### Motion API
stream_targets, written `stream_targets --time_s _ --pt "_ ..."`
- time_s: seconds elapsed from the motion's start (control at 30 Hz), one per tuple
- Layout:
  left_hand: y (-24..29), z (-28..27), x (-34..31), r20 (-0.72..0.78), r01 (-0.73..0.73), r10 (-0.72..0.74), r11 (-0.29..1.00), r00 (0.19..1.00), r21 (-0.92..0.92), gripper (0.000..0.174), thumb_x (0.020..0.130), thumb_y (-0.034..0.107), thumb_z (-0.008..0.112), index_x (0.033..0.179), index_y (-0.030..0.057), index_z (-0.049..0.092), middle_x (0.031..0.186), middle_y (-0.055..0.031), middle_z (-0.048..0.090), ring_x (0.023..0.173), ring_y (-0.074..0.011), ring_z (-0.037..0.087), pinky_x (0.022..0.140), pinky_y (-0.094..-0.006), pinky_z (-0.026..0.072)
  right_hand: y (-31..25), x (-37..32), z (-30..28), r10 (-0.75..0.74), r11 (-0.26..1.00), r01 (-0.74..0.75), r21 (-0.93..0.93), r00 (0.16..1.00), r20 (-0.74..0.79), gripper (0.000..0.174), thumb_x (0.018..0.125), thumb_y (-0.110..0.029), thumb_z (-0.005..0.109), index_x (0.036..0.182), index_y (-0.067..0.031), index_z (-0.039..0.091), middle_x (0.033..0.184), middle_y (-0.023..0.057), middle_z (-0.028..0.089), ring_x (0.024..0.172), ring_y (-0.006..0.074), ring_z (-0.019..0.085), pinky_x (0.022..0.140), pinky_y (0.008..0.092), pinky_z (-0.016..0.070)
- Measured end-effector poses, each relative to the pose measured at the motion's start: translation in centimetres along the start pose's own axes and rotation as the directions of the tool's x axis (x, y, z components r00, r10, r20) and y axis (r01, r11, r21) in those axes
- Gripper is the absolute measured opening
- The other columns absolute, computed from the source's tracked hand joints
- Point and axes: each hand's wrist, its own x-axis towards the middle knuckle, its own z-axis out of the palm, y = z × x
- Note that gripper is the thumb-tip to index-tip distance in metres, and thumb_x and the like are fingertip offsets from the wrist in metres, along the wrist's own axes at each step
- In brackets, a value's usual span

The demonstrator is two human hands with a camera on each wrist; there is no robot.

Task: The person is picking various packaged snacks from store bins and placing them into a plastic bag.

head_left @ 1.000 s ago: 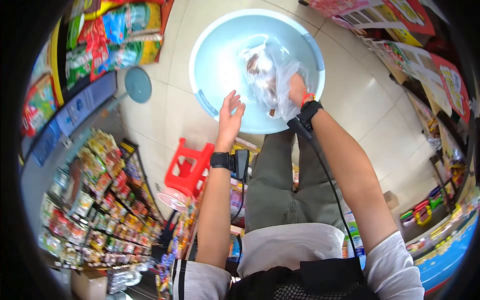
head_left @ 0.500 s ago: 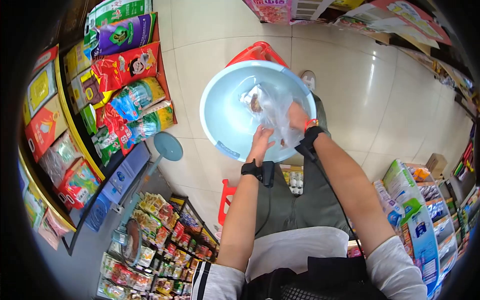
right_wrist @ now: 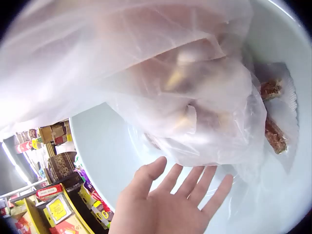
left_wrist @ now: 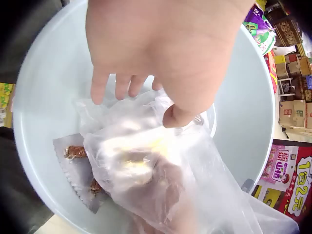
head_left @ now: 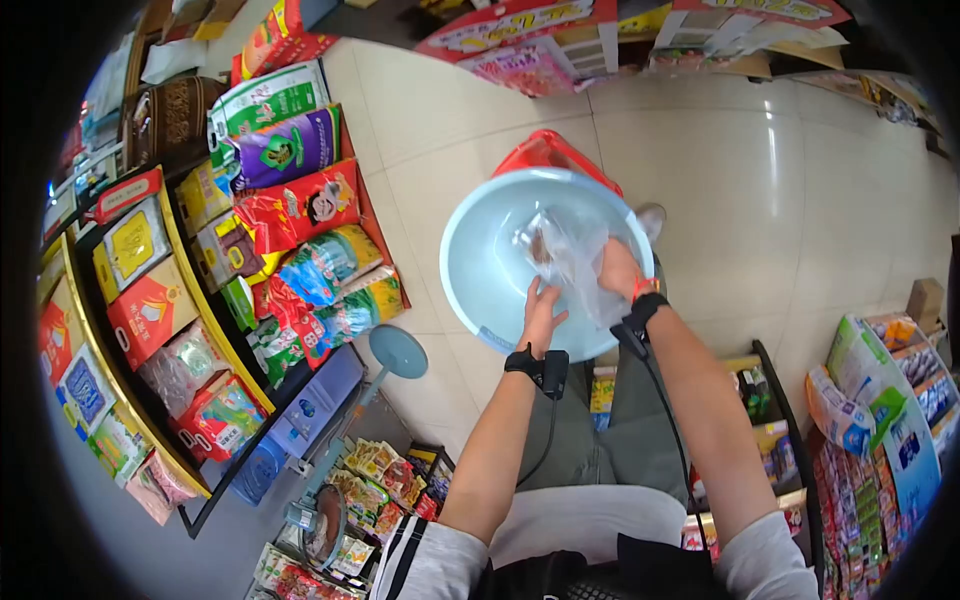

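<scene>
A light-blue plastic basin (head_left: 472, 262) stands in front of me with a translucent plastic bag (head_left: 585, 280) in it. My right hand (head_left: 620, 268) reaches into the bag's mouth at the basin's right side; its fingers are hidden in cloudy plastic, and I cannot tell what they hold. Pale and brownish contents show blurred through the bag. At the near side my left hand (head_left: 542, 316) hovers by the bag, fingers loosely spread and holding nothing, fingertips close to the plastic in the left wrist view. A clear packet (left_wrist: 75, 168) with brown pieces lies in the basin, partly under the bag.
A red stool (head_left: 560, 150) shows behind the basin. On the left are shelves with large bagged goods (head_left: 300, 205) and a blue-grey standing fan whose round base (head_left: 398, 351) is near the basin. Snack racks flank my legs, and red signs (head_left: 540, 22) hang ahead.
My left hand has come from outside the basin's near rim over to the bag. My right hand stays in the bag. The head view has swung, showing more of the left shelves.
</scene>
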Motion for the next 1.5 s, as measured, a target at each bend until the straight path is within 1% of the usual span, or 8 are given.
stream_targets --time_s 0.27,0.5,0.6,0.8,0.93,1.03,1.2,1.5 --pt "-1.1 2.8 5.5 0.233 0.001 0.029 0.992 0.972 -0.13 0.085 0.095 0.038 0.061 0.158 0.007 0.013 0.155 -0.0159 0.032 0.142 -0.0347 0.032 0.104 -0.0543 0.0394 -0.4 0.8 -4.5 0.049 0.997 -0.046 0.055 0.997 -0.051 0.035 0.072 0.0 0.064 0.107 0.0038 0.066 0.105 0.029 0.068 0.106 0.0451 0.063 0.09 0.0467 0.0515" --pt "4.9 10.9 0.8 0.186 -0.098 0.083 0.993 0.979 0.072 0.061 0.101 0.027 0.052 0.153 0.0028 0.03 0.141 -0.0147 0.05 0.127 -0.0284 0.053 0.102 -0.0461 0.0484 9.0 5.8 -6.3 -0.151 0.973 0.203 0.113 0.922 -0.357 0.035 0.078 -0.007 0.068 0.112 0.0001 0.066 0.108 0.0247 0.07 0.108 0.0445 0.064 0.093 0.0451 0.0515" --pt "6.9 9.9 1.2 0.227 -0.159 0.121 0.975 0.966 0.157 0.067 0.099 0.023 0.055 0.155 0.0042 0.024 0.149 -0.0169 0.042 0.127 -0.0303 0.052 0.101 -0.0452 0.0495 8.0 6.2 -7.8 -0.107 0.968 0.151 0.2 0.971 -0.216 0.04 0.075 -0.009 0.077 0.111 0.0002 0.062 0.103 0.0185 0.069 0.096 0.0319 0.066 0.085 0.0411 0.0531" --pt "10.4 9.6 6.1 0.026 -0.624 0.65 0.717 0.76 0.31 0.068 0.096 0.016 0.059 0.155 0.0035 0.027 0.147 -0.0165 0.045 0.115 -0.0244 0.058 0.094 -0.0381 0.0506 4.0 3.5 -9.6 -0.107 0.885 0.153 0.439 0.986 -0.128 0.039 0.079 -0.019 0.082 0.109 -0.0029 0.064 0.095 0.0116 0.068 0.084 0.0185 0.064 0.076 0.0357 0.053" --pt "13.1 10.5 8.3 0.227 -0.552 0.503 0.759 0.834 0.345 0.067 0.096 0.016 0.06 0.154 0.0038 0.029 0.139 -0.0173 0.052 0.108 -0.0255 0.062 0.091 -0.0358 0.0511 4.8 4.2 -9.7 -0.145 0.933 0.145 0.33 0.989 -0.024 0.043 0.084 -0.023 0.078 0.118 -0.0019 0.06 0.102 0.0114 0.068 0.088 0.0172 0.064 0.076 0.0341 0.0529" --pt "13.1 11.0 8.0 0.303 -0.583 0.517 0.556 0.8 0.592 0.056 0.097 0.011 0.059 0.149 0.0048 0.039 0.117 -0.0149 0.067 0.093 -0.0205 0.066 0.08 -0.033 0.0536 5.0 4.1 -9.3 -0.147 0.933 0.149 0.328 0.989 -0.029 0.043 0.085 -0.022 0.078 0.118 -0.0018 0.06 0.103 0.0113 0.068 0.089 0.017 0.064 0.076 0.0337 0.0531" --pt "10.7 7.8 8.6 0.238 -0.422 0.349 0.746 0.907 0.516 0.008 0.095 0.006 0.061 0.096 -0.0017 0.062 0.086 -0.0079 0.07 0.077 -0.0144 0.067 0.065 -0.0303 0.0567 4.6 3.9 -8.4 -0.15 0.931 0.154 0.331 0.988 -0.036 0.044 0.086 -0.022 0.077 0.12 -0.0015 0.059 0.105 0.0112 0.068 0.089 0.0167 0.064 0.077 0.0331 0.0534" --pt "9.5 7.7 7.2 0.229 -0.416 0.352 0.829 0.907 0.374 0.005 0.09 0.001 0.059 0.09 -0.0034 0.061 0.078 -0.0073 0.069 0.062 -0.013 0.064 0.055 -0.0279 0.0503 3.4 3.2 -7.2 -0.168 0.934 0.164 0.319 0.986 -0.014 0.044 0.087 -0.022 0.076 0.123 -0.0011 0.058 0.109 0.011 0.067 0.09 0.016 0.065 0.077 0.0319 0.0539"
